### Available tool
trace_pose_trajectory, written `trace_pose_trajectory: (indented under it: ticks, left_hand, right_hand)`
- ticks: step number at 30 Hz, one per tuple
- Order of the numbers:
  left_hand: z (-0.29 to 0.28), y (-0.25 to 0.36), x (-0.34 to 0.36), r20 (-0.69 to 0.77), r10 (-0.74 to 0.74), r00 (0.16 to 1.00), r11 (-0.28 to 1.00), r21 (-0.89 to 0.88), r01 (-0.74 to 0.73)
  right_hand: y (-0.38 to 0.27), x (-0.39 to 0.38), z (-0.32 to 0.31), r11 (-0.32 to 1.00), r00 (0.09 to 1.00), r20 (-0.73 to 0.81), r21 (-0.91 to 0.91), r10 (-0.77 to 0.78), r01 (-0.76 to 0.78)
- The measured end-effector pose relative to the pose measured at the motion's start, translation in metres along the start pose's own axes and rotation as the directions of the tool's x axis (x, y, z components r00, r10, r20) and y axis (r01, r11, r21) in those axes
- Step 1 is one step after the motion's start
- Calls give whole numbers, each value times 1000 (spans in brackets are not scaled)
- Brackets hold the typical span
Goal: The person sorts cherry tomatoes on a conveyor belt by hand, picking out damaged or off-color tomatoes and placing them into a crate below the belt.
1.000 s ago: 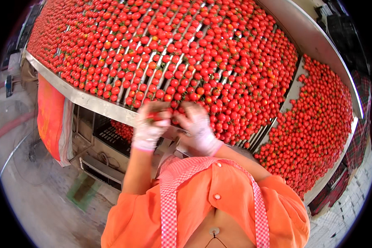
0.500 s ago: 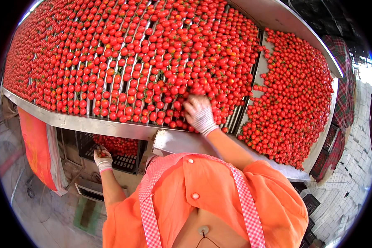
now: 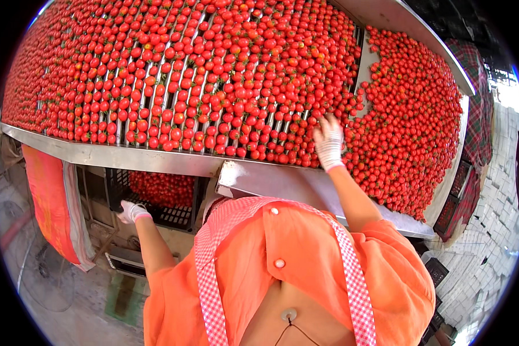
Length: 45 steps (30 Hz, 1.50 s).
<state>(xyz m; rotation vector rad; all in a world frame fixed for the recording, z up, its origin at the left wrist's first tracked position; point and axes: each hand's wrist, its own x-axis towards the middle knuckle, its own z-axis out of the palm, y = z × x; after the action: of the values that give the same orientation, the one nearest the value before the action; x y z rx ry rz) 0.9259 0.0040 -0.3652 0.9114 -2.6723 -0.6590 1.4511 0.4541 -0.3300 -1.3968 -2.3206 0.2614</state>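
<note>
Small red tomatoes (image 3: 225,75) cover a bed of metal rollers (image 3: 171,86). My right hand (image 3: 329,141), in a white striped glove, reaches onto the tomatoes near the rollers' right end, its fingers stretched out and a little apart. To its right lies a dense heap of tomatoes (image 3: 406,127) on a metal tray. My left hand (image 3: 132,212), also gloved, is low on the left beside the near edge of a black plastic crate (image 3: 176,218). Its fingers curl closed, and what they hold, if anything, is hidden. More tomatoes (image 3: 162,188) lie inside that crate.
A metal rim (image 3: 138,158) runs along the near side of the rollers, with a wider metal ledge (image 3: 282,181) before me. An orange-red sack (image 3: 49,202) hangs at the left. Black crates (image 3: 436,271) and a stack of white blocks (image 3: 478,248) stand at the right.
My right hand has moved right across the tomatoes toward the heap, and bare rollers show where it swept. My left hand has shifted slightly left and turned, with its back now showing.
</note>
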Motion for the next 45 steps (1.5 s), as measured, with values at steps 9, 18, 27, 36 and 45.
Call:
trace_pose_trajectory:
  ticks: [9,18,27,36,45]
  left_hand:
    - [-77,179,-218,-43,898,439,344,-553,-759]
    - [-58,183,-351,659,740,-135,666,-746,9]
    - [-26,159,-383,864,215,-456,835,80,544]
    - [-1,203,-389,623,779,-63,551,-730,-405]
    - [0,199,-451,518,822,-237,311,-757,-574]
  right_hand:
    - [-135,-1,36,945,807,514,26,-291,325]
    - [-123,6,31,969,899,409,239,-160,64]
    - [-157,52,10,663,896,-60,651,-441,370]
    - [-49,178,68,936,929,-127,18,-347,352]
    - [78,235,86,975,969,-129,-104,-211,198]
